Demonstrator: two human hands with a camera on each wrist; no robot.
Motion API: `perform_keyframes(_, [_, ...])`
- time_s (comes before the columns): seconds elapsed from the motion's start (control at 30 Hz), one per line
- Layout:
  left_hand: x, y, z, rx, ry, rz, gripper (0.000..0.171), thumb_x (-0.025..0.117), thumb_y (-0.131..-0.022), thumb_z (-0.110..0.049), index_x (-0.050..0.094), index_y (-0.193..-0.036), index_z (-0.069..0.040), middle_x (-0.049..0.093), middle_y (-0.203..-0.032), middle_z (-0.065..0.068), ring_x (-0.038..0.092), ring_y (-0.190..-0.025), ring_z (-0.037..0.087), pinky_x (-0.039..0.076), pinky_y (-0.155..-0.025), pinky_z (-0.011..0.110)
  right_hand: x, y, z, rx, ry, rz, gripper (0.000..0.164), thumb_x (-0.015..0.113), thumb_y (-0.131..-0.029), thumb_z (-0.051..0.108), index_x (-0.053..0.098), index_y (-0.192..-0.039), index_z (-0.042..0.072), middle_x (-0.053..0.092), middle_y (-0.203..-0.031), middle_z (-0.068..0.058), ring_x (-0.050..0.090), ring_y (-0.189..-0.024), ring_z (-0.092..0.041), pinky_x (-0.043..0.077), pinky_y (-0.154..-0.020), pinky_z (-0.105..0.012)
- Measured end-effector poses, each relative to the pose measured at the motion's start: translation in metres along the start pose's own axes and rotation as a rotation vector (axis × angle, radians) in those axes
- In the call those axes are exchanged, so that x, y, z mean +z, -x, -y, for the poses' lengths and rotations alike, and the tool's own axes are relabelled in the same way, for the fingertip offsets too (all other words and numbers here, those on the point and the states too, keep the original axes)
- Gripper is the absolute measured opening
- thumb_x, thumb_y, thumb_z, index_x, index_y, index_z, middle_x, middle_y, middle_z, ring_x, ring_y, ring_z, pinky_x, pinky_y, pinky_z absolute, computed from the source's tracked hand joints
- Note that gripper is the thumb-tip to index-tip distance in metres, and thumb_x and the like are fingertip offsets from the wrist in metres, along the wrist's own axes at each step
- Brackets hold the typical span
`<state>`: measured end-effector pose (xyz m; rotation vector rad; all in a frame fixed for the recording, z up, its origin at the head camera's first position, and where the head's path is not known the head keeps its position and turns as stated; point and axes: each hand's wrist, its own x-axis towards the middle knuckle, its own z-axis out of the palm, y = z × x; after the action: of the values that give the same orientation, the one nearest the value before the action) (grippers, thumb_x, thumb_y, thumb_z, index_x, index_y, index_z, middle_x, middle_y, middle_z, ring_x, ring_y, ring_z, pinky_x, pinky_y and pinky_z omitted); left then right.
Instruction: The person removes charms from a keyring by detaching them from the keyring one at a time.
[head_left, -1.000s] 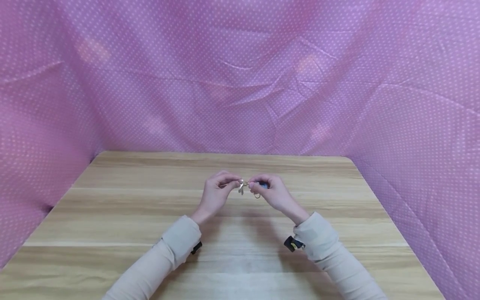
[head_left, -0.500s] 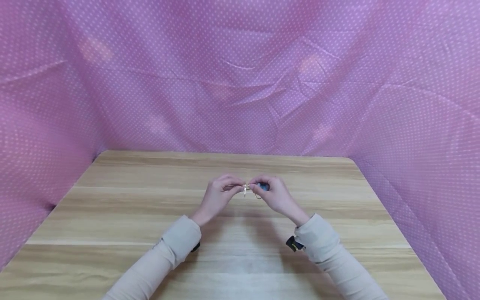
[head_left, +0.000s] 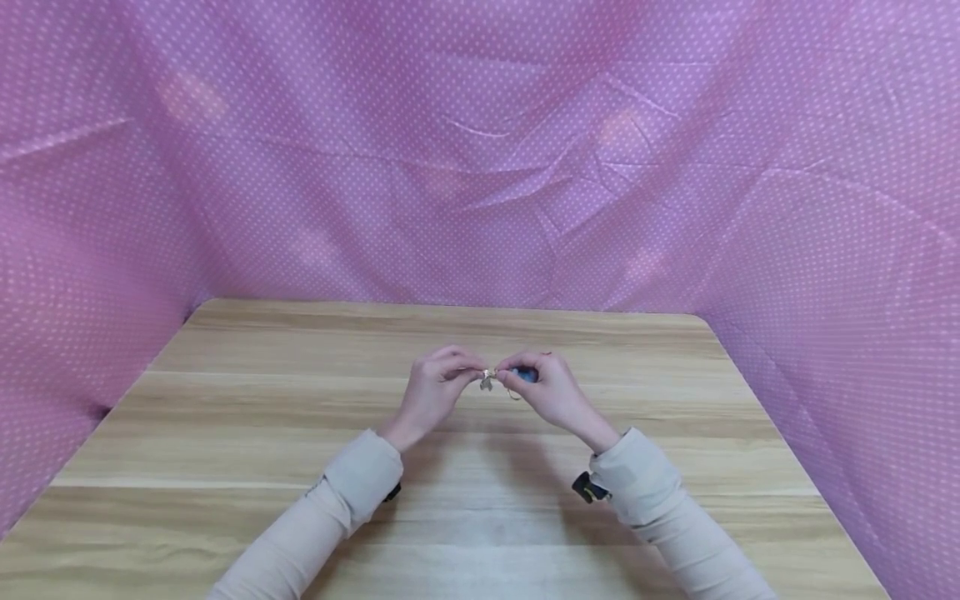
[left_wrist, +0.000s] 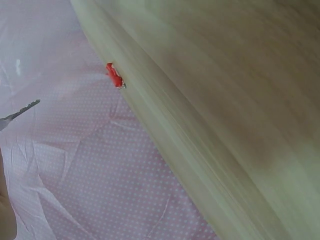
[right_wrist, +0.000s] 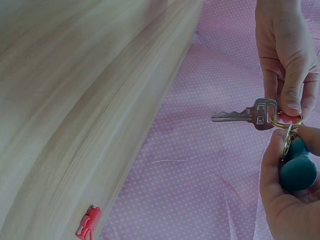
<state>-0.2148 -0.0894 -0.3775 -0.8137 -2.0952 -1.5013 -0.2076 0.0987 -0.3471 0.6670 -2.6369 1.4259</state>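
My left hand (head_left: pixel 437 385) pinches a gold key ring (right_wrist: pixel 301 119) between thumb and fingers. A silver key (right_wrist: pixel 250 114) hangs on the ring, its toothed blade pointing away from both hands in the right wrist view. Right beside it, my right hand (head_left: pixel 547 386) pinches the gold metal fitting (right_wrist: pixel 286 143) of a round teal charm (right_wrist: pixel 298 173); the charm rests against its curled fingers. Ring and fitting overlap where the fingertips of both hands come close together. Only the key (left_wrist: pixel 20 114) shows of these at the edge of the left wrist view.
Both hands are above a wood-grain table (head_left: pixel 480 517). In the wrist views a small red object (right_wrist: pixel 89 222) lies near the table's edge; it does not show in the head view. Pink dotted cloth (head_left: pixel 480 167) stands around the back and sides.
The hands have drawn slightly closer together, my left hand shifting a little to the right. The key has turned between them. Both forearms stay almost in place.
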Motion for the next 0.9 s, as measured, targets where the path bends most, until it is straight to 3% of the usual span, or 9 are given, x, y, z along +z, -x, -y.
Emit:
perform_keyframes(0.23, [-0.001, 0.001, -0.004, -0.035, 0.073, -0.037, 0.008, 0.066, -0.076, 0.009, 0.068, -0.083, 0.006, 0.066, -0.082, 0.016, 0.065, -0.075, 0.028, 0.056, -0.073, 0.021, 0.0, 0.001, 0.003, 0.044, -0.03, 0.004, 0.015, 0.062, -0.087, 0.015, 0.068, -0.095, 0.004, 0.067, -0.079, -0.009, 0.057, -0.065, -0.014, 0.047, -0.055, -0.019])
perform_keyframes(0.37, [-0.004, -0.001, -0.02, -0.023, 0.065, -0.046, 0.008, 0.065, -0.074, 0.013, 0.066, -0.081, 0.01, 0.064, -0.079, 0.02, 0.065, -0.073, 0.029, 0.056, -0.071, 0.023, -0.005, 0.004, 0.019, 0.054, -0.032, 0.01, 0.015, 0.06, -0.088, 0.009, 0.067, -0.095, -0.001, 0.067, -0.079, -0.014, 0.056, -0.065, -0.014, 0.047, -0.055, -0.019])
perform_keyframes(0.47, [-0.007, -0.003, -0.031, -0.048, 0.068, -0.051, 0.007, 0.066, -0.074, 0.013, 0.066, -0.08, 0.011, 0.064, -0.079, 0.02, 0.065, -0.072, 0.027, 0.056, -0.071, 0.023, -0.008, 0.006, 0.03, 0.053, -0.047, 0.024, 0.015, 0.059, -0.088, 0.006, 0.065, -0.095, -0.005, 0.066, -0.079, -0.016, 0.058, -0.066, -0.02, 0.047, -0.055, -0.019])
perform_keyframes(0.57, [-0.008, -0.003, -0.034, -0.115, 0.099, -0.047, 0.006, 0.065, -0.075, 0.011, 0.066, -0.082, 0.012, 0.064, -0.08, 0.02, 0.065, -0.075, 0.023, 0.056, -0.074, 0.023, -0.006, 0.005, 0.022, 0.062, -0.079, 0.027, 0.016, 0.059, -0.088, 0.009, 0.066, -0.096, -0.003, 0.066, -0.081, -0.015, 0.059, -0.07, -0.025, 0.047, -0.056, -0.019])
perform_keyframes(0.67, [-0.008, -0.003, -0.034, -0.171, 0.133, -0.044, 0.006, 0.064, -0.077, 0.01, 0.066, -0.083, 0.011, 0.063, -0.083, 0.02, 0.065, -0.078, 0.021, 0.055, -0.077, 0.022, -0.003, 0.002, 0.007, 0.066, -0.103, 0.026, 0.016, 0.06, -0.088, 0.013, 0.067, -0.097, 0.001, 0.067, -0.083, -0.013, 0.059, -0.071, -0.021, 0.048, -0.058, -0.02])
perform_keyframes(0.77, [-0.008, -0.003, -0.033, -0.187, 0.157, -0.049, 0.006, 0.064, -0.078, 0.01, 0.066, -0.083, 0.011, 0.063, -0.084, 0.021, 0.064, -0.08, 0.019, 0.055, -0.079, 0.023, -0.002, 0.0, 0.0, 0.051, -0.105, 0.025, 0.016, 0.061, -0.088, 0.016, 0.067, -0.096, 0.004, 0.067, -0.081, -0.01, 0.058, -0.068, -0.014, 0.049, -0.058, -0.021])
perform_keyframes(0.9, [-0.008, -0.003, -0.032, -0.211, 0.192, -0.059, 0.006, 0.064, -0.078, 0.008, 0.066, -0.083, 0.01, 0.063, -0.084, 0.022, 0.062, -0.08, 0.011, 0.055, -0.08, 0.024, -0.002, -0.001, -0.001, 0.044, -0.123, 0.026, 0.015, 0.061, -0.088, 0.016, 0.068, -0.095, 0.005, 0.067, -0.079, -0.009, 0.059, -0.067, -0.016, 0.05, -0.057, -0.022])
